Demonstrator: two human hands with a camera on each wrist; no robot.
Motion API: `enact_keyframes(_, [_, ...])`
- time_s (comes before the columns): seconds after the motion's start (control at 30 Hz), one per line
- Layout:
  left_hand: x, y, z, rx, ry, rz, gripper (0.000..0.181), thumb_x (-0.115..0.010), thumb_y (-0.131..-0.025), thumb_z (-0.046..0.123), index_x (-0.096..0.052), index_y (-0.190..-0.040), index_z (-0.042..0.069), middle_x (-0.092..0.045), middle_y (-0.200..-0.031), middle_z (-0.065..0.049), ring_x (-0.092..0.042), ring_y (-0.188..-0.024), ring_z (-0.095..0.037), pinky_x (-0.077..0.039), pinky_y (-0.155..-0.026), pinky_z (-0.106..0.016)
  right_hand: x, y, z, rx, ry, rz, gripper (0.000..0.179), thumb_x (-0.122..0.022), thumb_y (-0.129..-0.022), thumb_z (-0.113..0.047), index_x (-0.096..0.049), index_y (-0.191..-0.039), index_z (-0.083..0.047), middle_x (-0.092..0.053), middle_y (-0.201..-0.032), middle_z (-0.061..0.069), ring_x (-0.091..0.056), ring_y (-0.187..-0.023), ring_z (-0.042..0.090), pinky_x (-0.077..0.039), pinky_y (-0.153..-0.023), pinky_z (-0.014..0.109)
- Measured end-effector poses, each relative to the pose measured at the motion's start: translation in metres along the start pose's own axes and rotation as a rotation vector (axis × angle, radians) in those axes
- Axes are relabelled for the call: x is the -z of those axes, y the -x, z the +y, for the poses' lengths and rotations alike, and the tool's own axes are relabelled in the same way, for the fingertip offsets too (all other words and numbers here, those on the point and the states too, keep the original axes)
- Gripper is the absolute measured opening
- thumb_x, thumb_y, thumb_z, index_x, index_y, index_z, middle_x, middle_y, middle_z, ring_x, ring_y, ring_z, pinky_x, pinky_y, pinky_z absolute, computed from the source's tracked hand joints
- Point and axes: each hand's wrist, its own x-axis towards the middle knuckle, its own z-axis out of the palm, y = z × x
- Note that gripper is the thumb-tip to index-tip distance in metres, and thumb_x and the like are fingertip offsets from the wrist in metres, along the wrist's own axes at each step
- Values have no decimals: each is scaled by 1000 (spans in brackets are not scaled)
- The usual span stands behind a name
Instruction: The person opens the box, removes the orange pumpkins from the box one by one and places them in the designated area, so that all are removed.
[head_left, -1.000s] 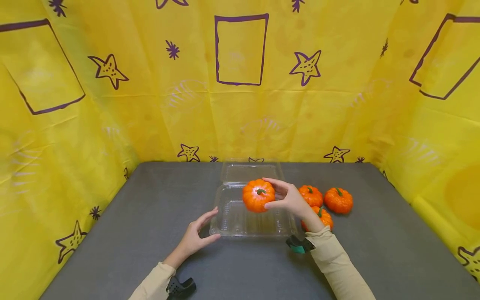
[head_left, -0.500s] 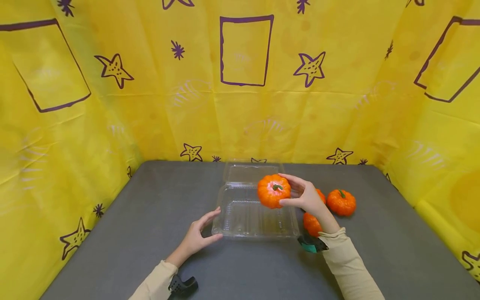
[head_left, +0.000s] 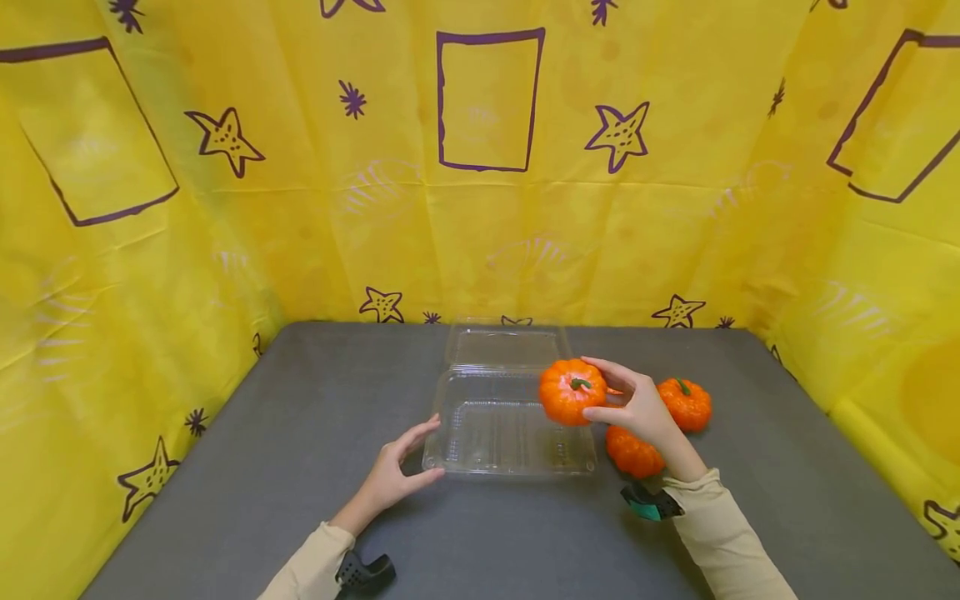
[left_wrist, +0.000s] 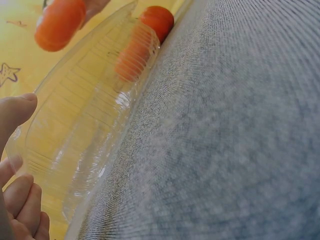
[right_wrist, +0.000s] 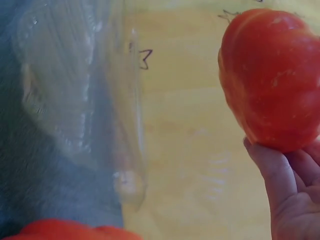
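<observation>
My right hand (head_left: 651,410) holds an orange toy pumpkin (head_left: 572,392) with a green stem, thumb and fingers on its sides. The pumpkin (right_wrist: 272,80) is up off the table, over the right part of a clear plastic clamshell box (head_left: 495,433), whose lid (head_left: 507,346) lies folded back. Beside the box's left front corner is my left hand (head_left: 393,471), fingers and thumb spread along its edge; in the left wrist view the thumb (left_wrist: 20,110) lies by the rim of the box (left_wrist: 85,125).
Right of the box sit a pumpkin (head_left: 633,452) near the front and another pumpkin (head_left: 684,405) farther right. A third is mostly hidden behind the right hand. A grey table (head_left: 337,375) lies below, with yellow cloth (head_left: 480,225) around three sides.
My right hand has carried the pumpkin rightward from over the middle of the box to its right edge, lowering slightly in the last half second. The left hand stays by the box.
</observation>
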Motion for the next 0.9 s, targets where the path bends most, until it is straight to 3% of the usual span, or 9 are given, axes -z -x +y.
enact_keyframes(0.37, [-1, 0, -1, -22, -12, 11, 55, -72, -67, -9, -48, -118, -11, -43, -121, -35, -45, -111, -40, -32, -95, -21, 16, 8, 6, -32, -9, -38, 56, -68, -75, 4, -44, -125, 10, -51, -122, 19, -55, -99, 12, -49, -76, 28])
enact_keyframes(0.63, [0, 0, -2, -24, 3, 8, 55, -72, -67, -10, -47, -117, -14, -43, -121, -34, -44, -113, -39, -32, -95, -22, 35, 26, 11, -67, -19, -42, 58, -67, -73, 8, -41, -125, 14, -56, -114, -5, -56, -98, 9, -49, -77, 26])
enact_keyframes(0.9, [-1, 1, -3, -5, 2, 6, 56, -72, -69, -8, -48, -119, -10, -43, -123, -32, -43, -114, -37, -32, -96, -24, 62, 38, 15, -51, -13, -119, 57, -66, -73, 10, -41, -124, 13, -56, -114, -5, -56, -99, 11, -48, -78, 26])
